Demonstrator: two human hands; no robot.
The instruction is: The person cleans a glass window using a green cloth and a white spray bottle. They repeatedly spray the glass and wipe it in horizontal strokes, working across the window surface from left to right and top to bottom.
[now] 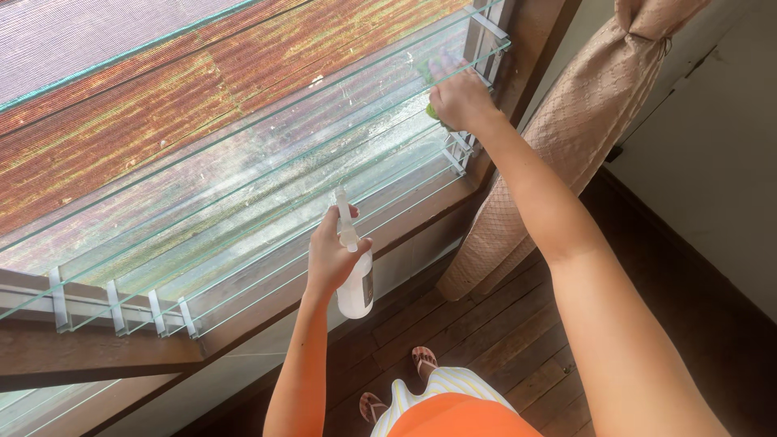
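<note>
My left hand (330, 257) grips a white spray bottle (357, 285) by its neck, nozzle pointing up, just below the glass louvre window. My right hand (459, 95) reaches up to the far end of the louvres and presses a green cloth (430, 108) against a glass slat (267, 174). Most of the cloth is hidden under the hand and behind the glass. The slats are tilted open and look streaked with dirt.
Metal clips (113, 306) hold the slats in a dark wooden frame (97, 352). A tied beige curtain (566, 121) hangs at the right of the window. A mesh screen and rusty roofing lie beyond the glass. My sandalled feet (422, 359) stand on wooden floorboards.
</note>
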